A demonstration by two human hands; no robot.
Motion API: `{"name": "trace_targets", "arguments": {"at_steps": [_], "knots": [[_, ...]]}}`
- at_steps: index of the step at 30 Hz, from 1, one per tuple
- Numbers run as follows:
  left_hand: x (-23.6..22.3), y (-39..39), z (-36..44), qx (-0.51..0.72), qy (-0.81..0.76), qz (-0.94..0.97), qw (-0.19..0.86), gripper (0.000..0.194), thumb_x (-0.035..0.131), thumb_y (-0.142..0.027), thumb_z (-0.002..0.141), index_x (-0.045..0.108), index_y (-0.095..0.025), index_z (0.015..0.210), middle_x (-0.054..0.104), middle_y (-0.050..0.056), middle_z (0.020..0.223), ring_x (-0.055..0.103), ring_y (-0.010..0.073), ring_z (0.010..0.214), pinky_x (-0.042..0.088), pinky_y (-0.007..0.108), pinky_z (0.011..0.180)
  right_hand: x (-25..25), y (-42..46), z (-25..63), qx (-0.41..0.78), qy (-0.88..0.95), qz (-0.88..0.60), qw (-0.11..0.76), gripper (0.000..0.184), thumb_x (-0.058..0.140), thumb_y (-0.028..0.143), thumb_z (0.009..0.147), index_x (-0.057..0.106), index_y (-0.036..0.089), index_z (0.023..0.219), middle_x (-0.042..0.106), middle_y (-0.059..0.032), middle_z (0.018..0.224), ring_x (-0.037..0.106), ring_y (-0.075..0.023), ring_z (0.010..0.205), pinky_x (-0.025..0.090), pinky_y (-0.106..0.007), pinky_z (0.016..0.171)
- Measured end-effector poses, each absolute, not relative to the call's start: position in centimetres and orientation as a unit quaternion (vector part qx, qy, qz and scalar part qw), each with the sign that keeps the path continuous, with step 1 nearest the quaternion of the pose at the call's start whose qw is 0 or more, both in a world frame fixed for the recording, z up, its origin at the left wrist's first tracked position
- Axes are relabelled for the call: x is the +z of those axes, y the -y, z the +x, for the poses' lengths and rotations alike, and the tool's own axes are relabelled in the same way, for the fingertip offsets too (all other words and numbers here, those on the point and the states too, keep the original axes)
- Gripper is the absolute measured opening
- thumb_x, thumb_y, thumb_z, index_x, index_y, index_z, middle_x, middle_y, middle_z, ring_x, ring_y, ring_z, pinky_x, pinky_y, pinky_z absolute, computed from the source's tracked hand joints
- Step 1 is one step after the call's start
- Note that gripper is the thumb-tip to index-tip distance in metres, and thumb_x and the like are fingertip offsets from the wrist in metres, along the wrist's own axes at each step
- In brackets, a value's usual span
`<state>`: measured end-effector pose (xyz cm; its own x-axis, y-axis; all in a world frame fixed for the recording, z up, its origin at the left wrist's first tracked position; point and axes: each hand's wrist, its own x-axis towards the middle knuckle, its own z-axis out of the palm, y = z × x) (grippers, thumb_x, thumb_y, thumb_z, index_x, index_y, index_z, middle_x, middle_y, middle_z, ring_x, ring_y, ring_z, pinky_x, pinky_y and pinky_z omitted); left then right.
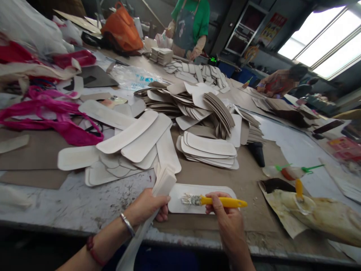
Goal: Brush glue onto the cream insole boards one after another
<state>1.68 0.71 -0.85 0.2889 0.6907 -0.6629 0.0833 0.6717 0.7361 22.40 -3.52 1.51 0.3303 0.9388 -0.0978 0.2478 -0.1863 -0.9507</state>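
Note:
My left hand [153,207] is closed around a bundle of pale fabric strips [165,180], whose tail hangs down over the table's front edge. In my right hand [227,218] is a paintbrush [222,202] with a yellow handle and whitish, clogged bristles. Its bristles lie over a white rounded panel [177,192] flat on brown board in front of me; whether they press on it I cannot tell. Just beyond sits a neat stack of similar panels [211,145]. More white panels [135,135] lie in a loose, overlapping pile to the left.
Behind the stacks rises a larger heap of grey-backed panels [197,101]. At right are glue bottles with green nozzles [293,172] and a stained, yellowish container [324,210]. Pink straps [56,113] and an orange bag [122,30] occupy the left. A person in a green shirt [201,19] stands across the table.

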Motion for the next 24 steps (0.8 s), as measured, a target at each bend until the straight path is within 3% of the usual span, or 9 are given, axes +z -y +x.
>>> {"name": "trace_targets", "arguments": {"at_steps": [15,24], "knots": [[0.1,-0.8,1.2,0.162,-0.572,0.362,0.718,0.036,0.064,-0.049,0.054,0.061,-0.014,0.048,0.065,0.009,0.052,0.059,0.0175,0.051,0.048,0.026,0.053,1.5,4.0,20.0,0.381,0.41,-0.652,0.511,0.029,0.057,0.046,0.083,0.06,0.016,0.08,0.058,0.0008,0.063,0.056,-0.0124,0.055,0.048,-0.023,0.055],[-0.1,-1.0,1.5,0.18,-0.567,0.347,0.725,0.037,0.066,-0.049,0.051,0.058,-0.013,0.044,0.059,0.007,0.045,0.058,0.0177,0.047,0.047,0.027,0.05,2.2,3.9,19.3,0.37,0.395,-0.67,0.508,0.031,0.059,0.048,0.081,0.061,0.017,0.081,0.059,-0.0002,0.059,0.057,-0.0149,0.055,0.049,-0.026,0.055]]}}
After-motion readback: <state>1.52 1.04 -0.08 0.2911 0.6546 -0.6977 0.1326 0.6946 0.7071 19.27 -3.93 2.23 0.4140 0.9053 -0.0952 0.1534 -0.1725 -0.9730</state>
